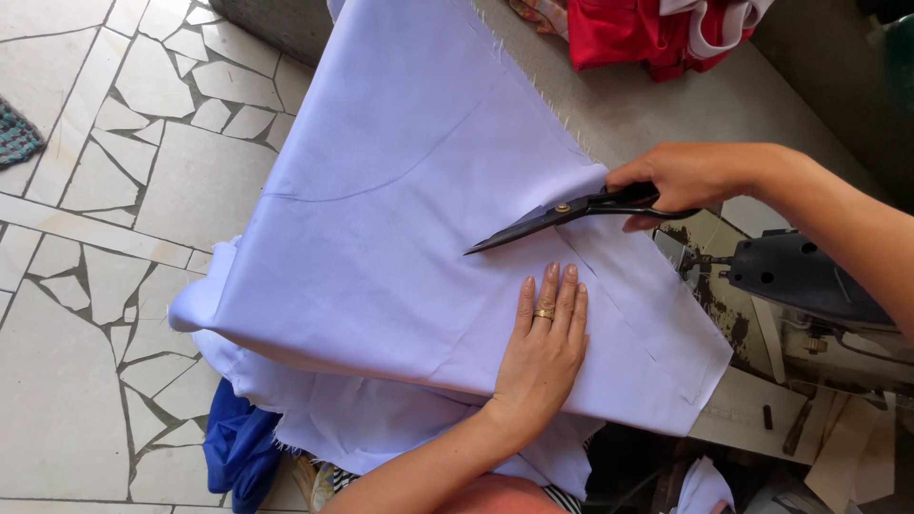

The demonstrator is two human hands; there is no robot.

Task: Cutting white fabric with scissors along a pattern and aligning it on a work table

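Cutting pale fabric point(381, 190), right hand point(690, 176) grips scissors point(562, 211).

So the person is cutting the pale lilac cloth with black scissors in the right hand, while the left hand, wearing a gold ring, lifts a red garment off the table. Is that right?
Not quite. In the head view the left hand, with its gold ring, lies flat on the pale lilac cloth, pressing it down. The red garment sits untouched at the far end of the table. The right hand does hold the black scissors.

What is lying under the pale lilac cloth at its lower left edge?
Under the pale lilac cloth, more pale fabric hangs down, with a blue cloth below it. The surface beneath the cloth is covered.
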